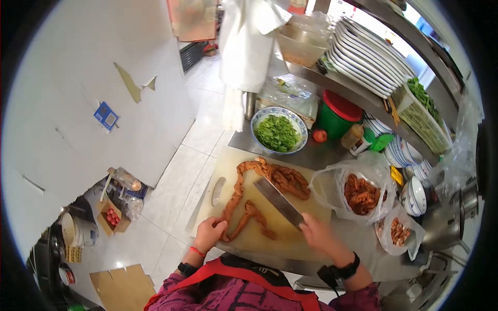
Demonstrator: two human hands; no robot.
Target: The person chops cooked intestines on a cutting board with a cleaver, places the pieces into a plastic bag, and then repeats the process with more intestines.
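A long brown length of braised intestine [236, 194] curves over the pale cutting board [301, 246], with a bunched heap of it [285, 179] toward the back. My left hand [209, 233] is closed on the near end at the board's left front. My right hand [317, 234] grips a cleaver [277, 201] by its handle, which the fingers hide. Its broad blade points back and left, and its tip overlaps the heap in this view. A shorter bent strip [250, 211] lies on the board between my left hand and the blade.
Behind the board stands a patterned bowl of chopped greens [278, 133]. To the right are a plastic bag with more brown pieces [361, 194] and a smaller bag of chopped meat [399, 231]. Stacked white plates [368, 54] sit on the overhead shelf. A white wall [78, 155] rises at left.
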